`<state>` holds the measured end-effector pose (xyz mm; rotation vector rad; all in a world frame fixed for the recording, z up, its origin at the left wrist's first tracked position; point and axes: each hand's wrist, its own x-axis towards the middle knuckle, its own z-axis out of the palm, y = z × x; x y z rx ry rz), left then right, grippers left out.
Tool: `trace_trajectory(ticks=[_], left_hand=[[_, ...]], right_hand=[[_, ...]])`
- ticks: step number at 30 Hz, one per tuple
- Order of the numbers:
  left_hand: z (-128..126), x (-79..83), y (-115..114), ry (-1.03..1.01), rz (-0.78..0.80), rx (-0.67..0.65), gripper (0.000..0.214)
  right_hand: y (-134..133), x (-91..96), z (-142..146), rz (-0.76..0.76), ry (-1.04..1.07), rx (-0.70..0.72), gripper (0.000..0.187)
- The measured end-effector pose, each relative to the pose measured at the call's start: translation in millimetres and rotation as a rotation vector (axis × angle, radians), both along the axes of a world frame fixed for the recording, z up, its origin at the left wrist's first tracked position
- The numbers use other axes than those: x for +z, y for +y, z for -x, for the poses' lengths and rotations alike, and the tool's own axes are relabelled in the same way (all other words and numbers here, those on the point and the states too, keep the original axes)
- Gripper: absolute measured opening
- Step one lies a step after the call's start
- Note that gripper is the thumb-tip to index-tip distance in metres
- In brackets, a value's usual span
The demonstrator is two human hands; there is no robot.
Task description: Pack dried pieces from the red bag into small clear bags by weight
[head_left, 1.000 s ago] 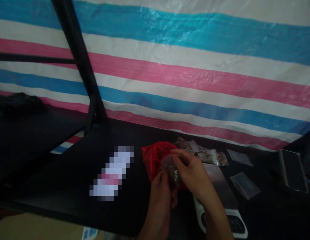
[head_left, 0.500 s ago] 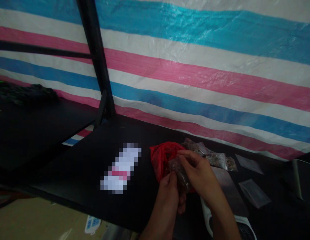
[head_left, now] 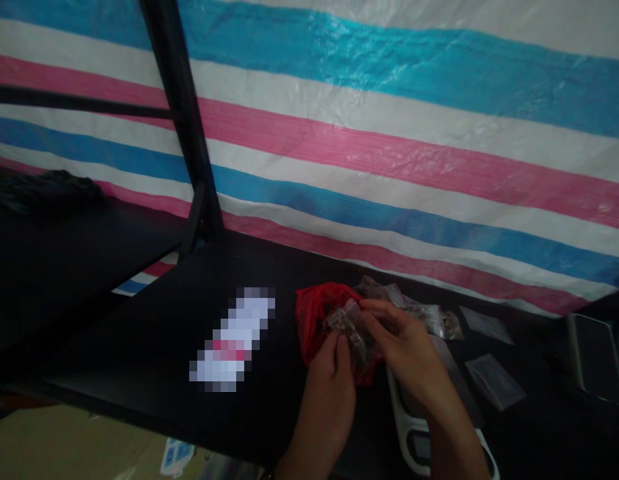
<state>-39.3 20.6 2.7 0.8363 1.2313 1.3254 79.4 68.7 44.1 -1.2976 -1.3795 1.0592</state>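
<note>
Black desk (head_left: 139, 347), dim light. At the near edge, a white scale (head_left: 403, 417) lies under the right wrist. Left hand (head_left: 329, 393) and right hand (head_left: 409, 353) meet mid-desk, the fingers of both pinched on a small clear bag (head_left: 345, 325) of brown bits, over a red plastic bag (head_left: 312, 313). Filled packets (head_left: 434, 319) lie just behind, with a striped tarp (head_left: 389, 153) beyond.

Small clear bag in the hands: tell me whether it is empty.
No, the small clear bag, pinched between left hand and right hand, holds dark brownish pieces.

Single head view, forward and down, near dark table (head_left: 154, 333), apparently tilted
</note>
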Motion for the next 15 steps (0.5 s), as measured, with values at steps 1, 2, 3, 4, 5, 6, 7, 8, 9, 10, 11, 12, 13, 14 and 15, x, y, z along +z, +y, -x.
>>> trace_trajectory(ticks=[1,2,3,4,5,6,7,8,9,10,11,12,13,14,15], left_hand=[[1.7,1.9,-0.2,0.1,-0.061,0.0,0.035],[2.9,3.6,-0.8,0.202,-0.108,-0.008,0.037],[3.5,4.7,-1.7,0.292,-0.15,-0.019,0.04],[3.4,5.0,-2.8,0.369,-0.188,-0.023,0.042],[2.6,4.5,-3.8,0.444,-0.227,-0.02,0.043],[1.2,3.4,-4.7,0.52,-0.265,-0.006,0.044],[-0.7,2.0,-5.5,0.597,-0.305,0.015,0.044],[-3.1,0.8,-6.2,0.67,-0.347,0.035,0.044],[-5.7,-0.1,-6.9,0.735,-0.392,0.057,0.044],[-8.6,-0.4,-7.6,0.788,-0.437,0.073,0.044],[-11.7,0.0,-8.3,0.827,-0.482,0.085,0.044],[-14.8,0.8,-9.0,0.85,-0.523,0.088,0.045],[-18.0,2.1,-9.7,0.86,-0.56,0.083,0.045],[-21.1,3.3,-10.4,0.861,-0.591,0.08,0.044],[-24.0,4.4,-11.0,0.856,-0.617,0.073,0.044]], right_hand=[[-1.5,1.2,-1.6,0.015,0.032,0.002,0.042],[-3.4,3.0,-3.4,0.029,0.059,0.004,0.046],[-5.7,5.2,-5.5,0.042,0.079,0.01,0.048],[-8.4,7.9,-7.9,0.052,0.093,0.02,0.05],[-11.2,10.9,-10.8,0.058,0.099,0.031,0.049],[-14.1,14.1,-14.1,0.058,0.097,0.038,0.048],[-17.0,17.3,-18.0,0.051,0.094,0.037,0.047],[-19.9,20.2,-22.6,0.042,0.09,0.03,0.045],[-22.7,22.8,-28.0,0.032,0.087,0.018,0.044],[-25.4,24.9,-34.1,0.023,0.083,0.003,0.044],[-28.2,26.5,-41.0,0.017,0.077,-0.014,0.043],[-30.9,27.5,-48.6,0.015,0.07,-0.036,0.043],[-33.6,27.8,-56.8,0.017,0.06,-0.058,0.044],[-36.2,27.5,-65.4,0.023,0.053,-0.083,0.044],[-38.8,26.5,-74.3,0.033,0.051,-0.107,0.045]])
